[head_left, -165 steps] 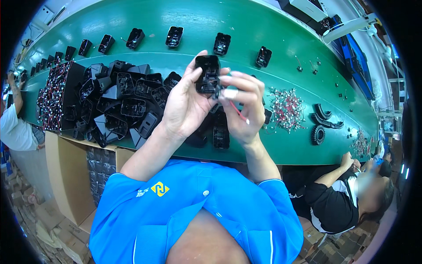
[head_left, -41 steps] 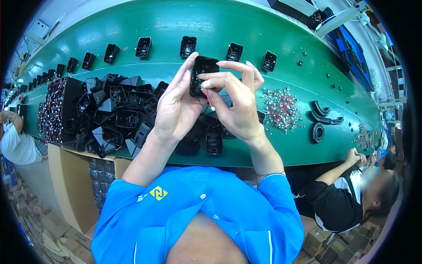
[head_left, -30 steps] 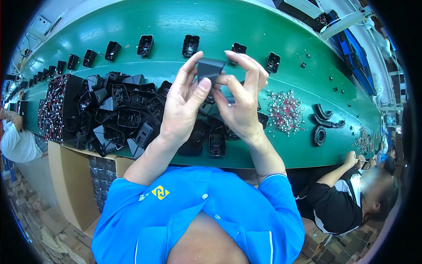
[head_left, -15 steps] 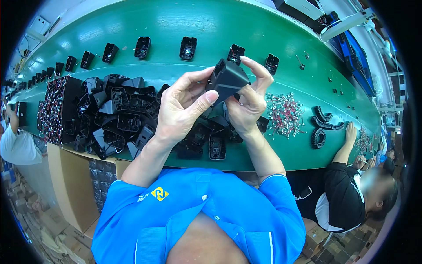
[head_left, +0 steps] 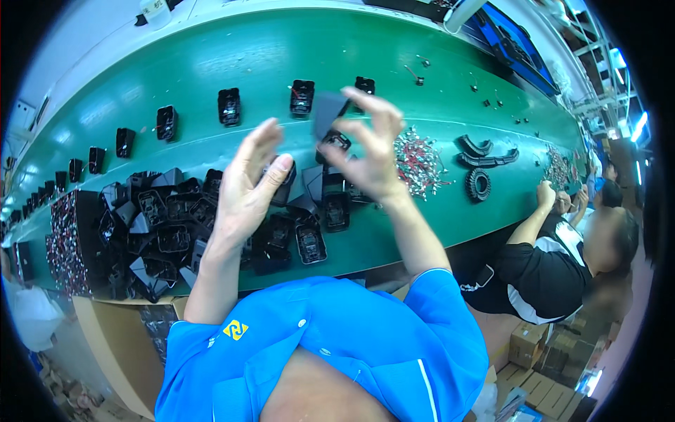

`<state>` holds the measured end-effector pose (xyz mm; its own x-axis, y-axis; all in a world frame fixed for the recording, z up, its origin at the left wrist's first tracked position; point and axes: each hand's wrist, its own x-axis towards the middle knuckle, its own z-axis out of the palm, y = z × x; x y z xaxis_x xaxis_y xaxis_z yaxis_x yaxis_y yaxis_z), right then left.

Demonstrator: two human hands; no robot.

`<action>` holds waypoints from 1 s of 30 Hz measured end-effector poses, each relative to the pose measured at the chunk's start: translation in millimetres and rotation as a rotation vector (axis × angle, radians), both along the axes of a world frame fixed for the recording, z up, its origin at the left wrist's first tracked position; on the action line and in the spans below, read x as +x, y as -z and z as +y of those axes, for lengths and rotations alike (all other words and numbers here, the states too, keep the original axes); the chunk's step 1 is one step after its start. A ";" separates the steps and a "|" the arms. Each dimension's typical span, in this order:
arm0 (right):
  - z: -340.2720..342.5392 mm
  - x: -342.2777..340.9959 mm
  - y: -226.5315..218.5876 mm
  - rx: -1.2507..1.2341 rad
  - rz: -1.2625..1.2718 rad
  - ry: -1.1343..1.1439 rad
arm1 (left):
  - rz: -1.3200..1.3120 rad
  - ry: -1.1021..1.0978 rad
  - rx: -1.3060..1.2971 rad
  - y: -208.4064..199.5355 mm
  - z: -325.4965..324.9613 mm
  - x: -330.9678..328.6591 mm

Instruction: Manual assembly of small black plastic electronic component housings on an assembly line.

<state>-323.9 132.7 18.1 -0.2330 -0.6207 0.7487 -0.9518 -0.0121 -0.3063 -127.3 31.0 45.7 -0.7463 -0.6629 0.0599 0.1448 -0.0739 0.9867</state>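
My right hand (head_left: 371,144) has its fingers around a dark plastic housing (head_left: 328,114), blurred by motion and raised above the green table. My left hand (head_left: 247,184) is off the housing, to its left, with thumb and fingers apart and nothing in them. Below both hands lies a pile of similar black housings (head_left: 174,238), open shells and closed backs mixed. One open housing (head_left: 310,243) lies at the pile's near right edge.
Black housings (head_left: 229,107) stand in a spaced row along the green table (head_left: 295,42). Right of my right hand lies a heap of wired connectors (head_left: 420,165), then black ridged rings (head_left: 478,184). At far right sits a co-worker (head_left: 545,271). An open carton (head_left: 116,344) stands lower left.
My left hand has let go of the housing and opened. My right hand keeps the housing and has shifted left with it. The view has turned, so the table appears moved.
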 end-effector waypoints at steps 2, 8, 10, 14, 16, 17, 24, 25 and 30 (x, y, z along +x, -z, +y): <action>12.3 -64.1 2.5 0.096 0.122 0.195 | -0.127 -0.093 -0.369 4.7 -11.4 1.5; 59.9 -186.2 5.7 0.687 0.240 0.482 | -0.475 -0.011 -0.838 6.5 -12.9 5.5; 54.8 -191.3 9.1 0.724 0.230 0.467 | -0.496 -0.003 -0.884 11.1 -13.2 4.1; 49.3 -201.5 14.0 0.836 0.190 0.427 | -0.562 0.032 -1.028 22.7 -15.6 -2.9; 47.7 -205.8 14.5 0.880 0.173 0.409 | -0.592 0.053 -1.094 26.8 -21.0 -6.5; 47.6 -207.9 14.3 0.901 0.164 0.401 | -0.607 0.064 -1.129 28.1 -23.4 -8.5; 45.3 -224.1 -21.7 0.698 -0.358 0.373 | -0.641 0.066 -1.163 30.7 -26.1 -12.3; 41.1 -240.1 -16.1 0.669 -0.438 0.449 | -0.658 0.067 -1.188 31.4 -26.5 -15.0; 14.4 -292.1 20.9 0.652 -0.634 0.709 | -0.734 0.070 -1.267 39.2 -26.5 -26.3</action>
